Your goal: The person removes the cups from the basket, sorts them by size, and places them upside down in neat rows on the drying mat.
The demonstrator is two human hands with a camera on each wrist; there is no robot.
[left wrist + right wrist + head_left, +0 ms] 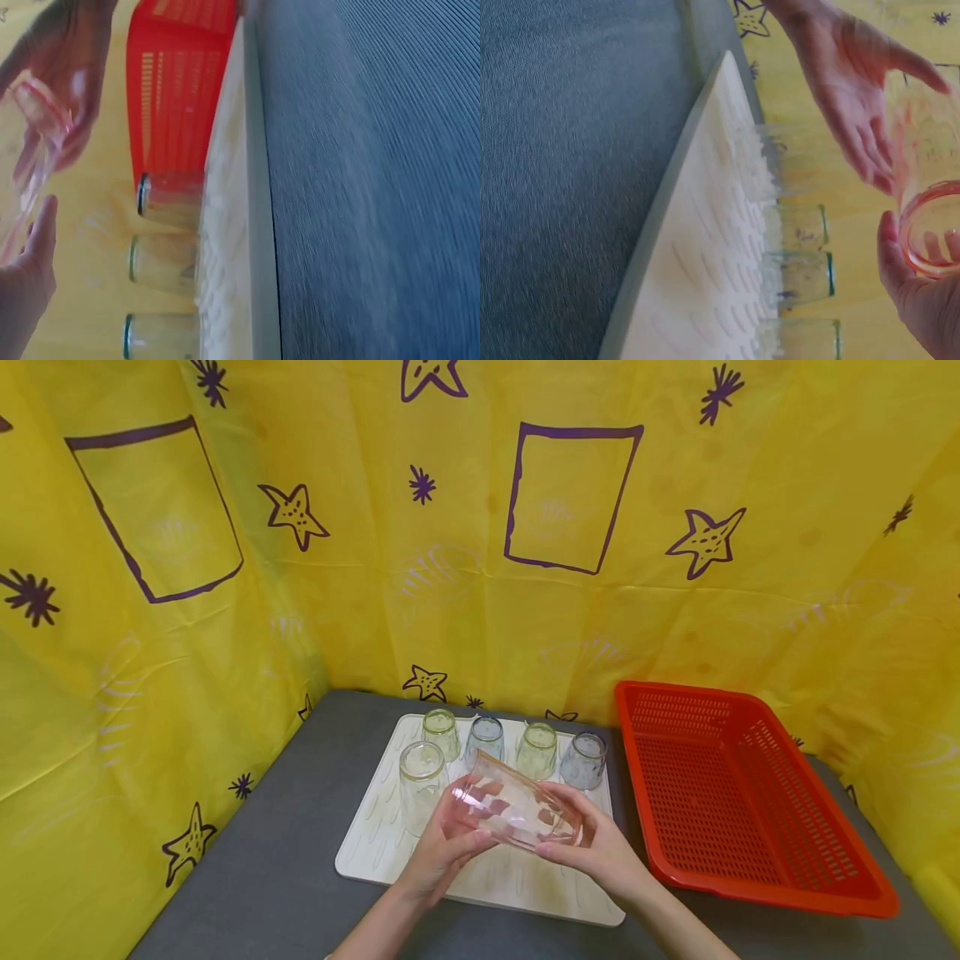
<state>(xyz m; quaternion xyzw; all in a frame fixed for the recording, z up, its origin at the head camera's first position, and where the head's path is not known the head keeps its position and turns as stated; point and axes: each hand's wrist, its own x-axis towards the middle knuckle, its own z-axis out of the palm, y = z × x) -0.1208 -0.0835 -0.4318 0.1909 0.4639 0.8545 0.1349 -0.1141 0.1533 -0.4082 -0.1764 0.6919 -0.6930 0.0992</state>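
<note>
A clear glass with a pink tint [513, 810] lies tilted on its side in the air above a white ribbed drying mat [375, 852]. My left hand [468, 818] holds its base end between thumb and fingers. My right hand [566, 835] grips the rim end. In the left wrist view the glass [26, 150] sits between my left thumb [41, 225] and the right hand [75, 82]. The right wrist view shows the pink rim [934, 225] by my right thumb [889, 247], with the left hand [855, 112] above it.
Several glasses stand upside down on the mat: a back row [485, 739] and one at the front left [422, 781]. A red perforated basket [787, 900] sits on the grey table [285, 843] right of the mat. Yellow patterned sheeting walls in the back and sides.
</note>
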